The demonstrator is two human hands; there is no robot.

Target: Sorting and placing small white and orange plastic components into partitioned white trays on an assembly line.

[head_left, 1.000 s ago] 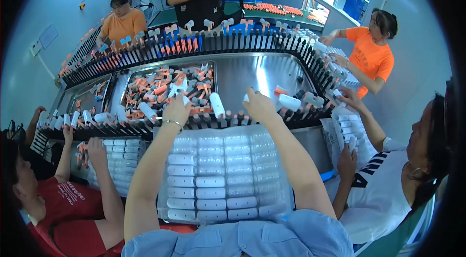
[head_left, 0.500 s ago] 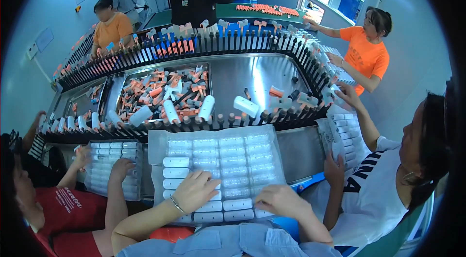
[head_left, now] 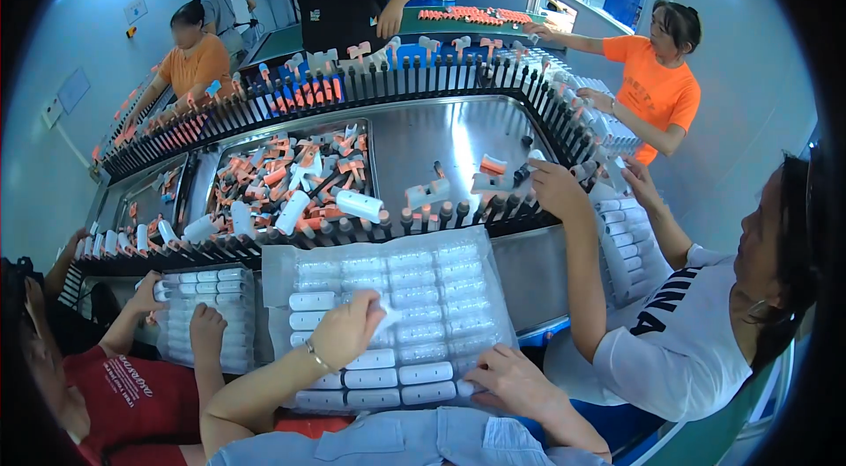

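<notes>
A clear plastic blister tray (head_left: pixel 388 246), filled with rows of white oblong capsule-shaped parts (head_left: pixel 425 373), lay on the steel counter directly before the person. The left hand (head_left: pixel 350 327) rested on the tray's middle, fingers curled down over one white part (head_left: pixel 381 314), apparently pinching it, though the grip itself was hidden beneath the knuckles. The right hand (head_left: pixel 507 378) lay at the tray's lower right corner, fingers spread loosely against the edge, clasping nothing.

Just beyond the tray ran a black pegged conveyor rail (head_left: pixel 370 226) carrying white cylinders on its pins, standing between the person and a shallow steel bin of orange and white pieces (head_left: pixel 291 171). To the left, a second tray of white parts (head_left: pixel 207 312) sat under the hands of a person in a red shirt (head_left: pixel 141 395). On the right, a co-worker in a white shirt (head_left: pixel 679 351) reached an arm across to the rail. Farther off, people in orange shirts (head_left: pixel 656 87) worked along the far rail.
</notes>
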